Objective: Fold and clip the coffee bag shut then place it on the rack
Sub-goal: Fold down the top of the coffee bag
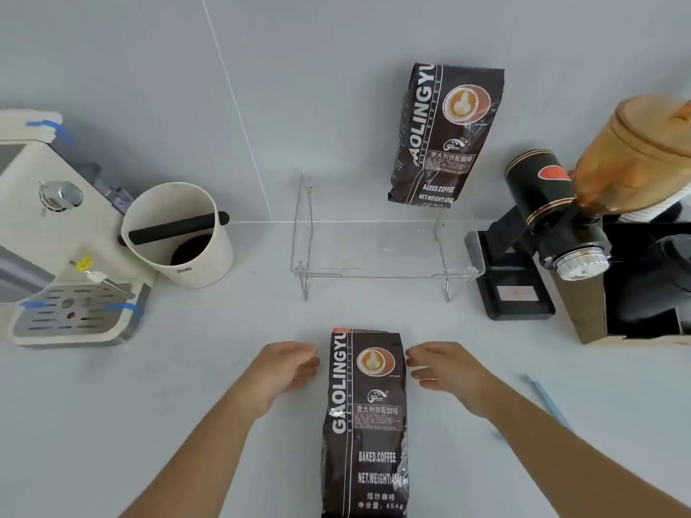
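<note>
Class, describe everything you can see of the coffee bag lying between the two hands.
The coffee bag is a dark brown, glossy foil-like pouch lying flat on the white counter, its top end towards the clear rack. White lettering runs along its left edge, with a round latte-art logo near the top and "BAKED.COFFEE" and a net weight lower down. Its top looks unfolded and unclipped. The left hand and right hand flank its upper end, fingertips at or near its edges.

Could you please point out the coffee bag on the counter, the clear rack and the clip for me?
coffee bag [368, 424], head view, middle of its printed front.
clear rack [385, 271], head view, front edge of its shelf.
clip [547, 401], head view, middle of the thin blue strip, apparently the clip.
</note>
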A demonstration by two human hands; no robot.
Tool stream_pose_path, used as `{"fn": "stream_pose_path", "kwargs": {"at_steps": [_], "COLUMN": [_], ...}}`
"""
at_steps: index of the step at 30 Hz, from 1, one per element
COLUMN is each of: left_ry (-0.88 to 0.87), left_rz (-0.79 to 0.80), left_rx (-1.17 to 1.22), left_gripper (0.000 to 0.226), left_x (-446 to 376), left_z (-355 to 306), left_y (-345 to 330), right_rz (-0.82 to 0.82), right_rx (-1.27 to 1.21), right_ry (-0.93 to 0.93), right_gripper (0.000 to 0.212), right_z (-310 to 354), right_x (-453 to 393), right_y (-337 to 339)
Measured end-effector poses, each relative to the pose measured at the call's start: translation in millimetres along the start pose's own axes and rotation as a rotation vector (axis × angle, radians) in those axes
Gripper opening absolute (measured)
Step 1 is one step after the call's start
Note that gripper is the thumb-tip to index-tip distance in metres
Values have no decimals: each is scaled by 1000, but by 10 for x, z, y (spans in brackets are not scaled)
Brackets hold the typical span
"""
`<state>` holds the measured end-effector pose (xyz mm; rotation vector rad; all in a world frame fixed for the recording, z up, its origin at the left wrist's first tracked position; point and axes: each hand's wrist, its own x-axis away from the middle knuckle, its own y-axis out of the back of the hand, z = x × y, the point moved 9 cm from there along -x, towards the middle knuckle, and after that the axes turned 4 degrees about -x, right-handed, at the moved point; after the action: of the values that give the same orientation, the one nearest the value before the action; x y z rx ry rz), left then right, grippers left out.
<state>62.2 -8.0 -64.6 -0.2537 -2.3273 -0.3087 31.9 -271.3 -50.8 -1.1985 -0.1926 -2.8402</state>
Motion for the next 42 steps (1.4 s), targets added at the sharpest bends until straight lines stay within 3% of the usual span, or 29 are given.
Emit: {"fn": "stream_pose_path", "kwargs": {"at_steps": [6,11,18,21,31,42], "left_ry": [0,13,10,-30,-222,-472], "left_rz": [76,46,-1,11,37,27], "left_rx": [127,175,240,253,324,375], "left_gripper": [34,29,32,29,18,27], "left_x": [8,-40,-35,39,595,1181], "left_z": [-5,-67,-177,-246,-532,-794], "left_y": [-333,-419,-362,-332,-179,-204], "right_rz": [2,-3,-60,-78,-153,-233], "right_rx": [-192,-258,-160,-84,51,111], "right_ry": [-28,-12,48,100,396,635], "right_gripper": [29,22,20,31,32,39], "right_z": [-67,-31,67,132,546,779], "right_x": [-75,-145,-92,1,634,1268], "right_y": [-175,-272,-252,-235,-249,-186]}}
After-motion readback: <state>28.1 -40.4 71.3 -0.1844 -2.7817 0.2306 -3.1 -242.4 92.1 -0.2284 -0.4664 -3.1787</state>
